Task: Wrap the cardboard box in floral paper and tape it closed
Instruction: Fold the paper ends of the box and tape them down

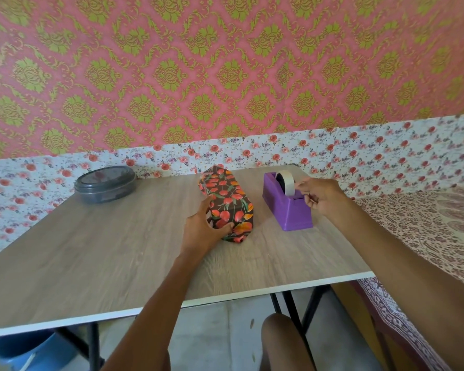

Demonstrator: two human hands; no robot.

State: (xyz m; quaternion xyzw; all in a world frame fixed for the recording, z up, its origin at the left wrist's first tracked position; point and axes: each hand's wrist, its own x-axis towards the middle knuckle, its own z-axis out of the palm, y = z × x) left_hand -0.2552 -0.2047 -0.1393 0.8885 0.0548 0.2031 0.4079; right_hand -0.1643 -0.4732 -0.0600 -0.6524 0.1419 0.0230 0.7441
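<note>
**Left hand pins the parcel, right hand at the tape**

Nearest, a knee (pixel 284 341) shows under the table (pixel 91 250) edge at 6 o'clock, and a blue bucket (pixel 24 352) sits on the floor at 7.

On the tabletop, the left hand (pixel 204 226) reaches to 12 o'clock and grips the near end of the wrapped box (pixel 228 199). Its thumb lies on the top face and its fingers curl round the lower corner. The floral paper (pixel 232 188) covers every face that shows, so no cardboard is visible. The near end looks folded in, though I cannot see whether it is taped.

The relation that matters is the box's long axis. It runs almost 12 to 6, with the near end leaning a little toward 5, so the end needing closure points back at the person. The left hand is on the box, while the right is off it, out at 3 o'clock from the box.

There the right hand (pixel 320 195) hovers over the purple tape dispenser (pixel 287 210), which stands just beside the box but apart from it. Its fingers are curled narrow, and thumb and forefinger pinch the tape (pixel 285 182) at the roll's near side. Whether a strip is already drawn out I cannot tell.

By my judgement the next move is a short carry from 3 o'clock across to the held end, with the left hand keeping the fold down.

Farther off at 10 o'clock, a grey round container (pixel 105 184) rests by the patterned wall (pixel 225 62).
</note>
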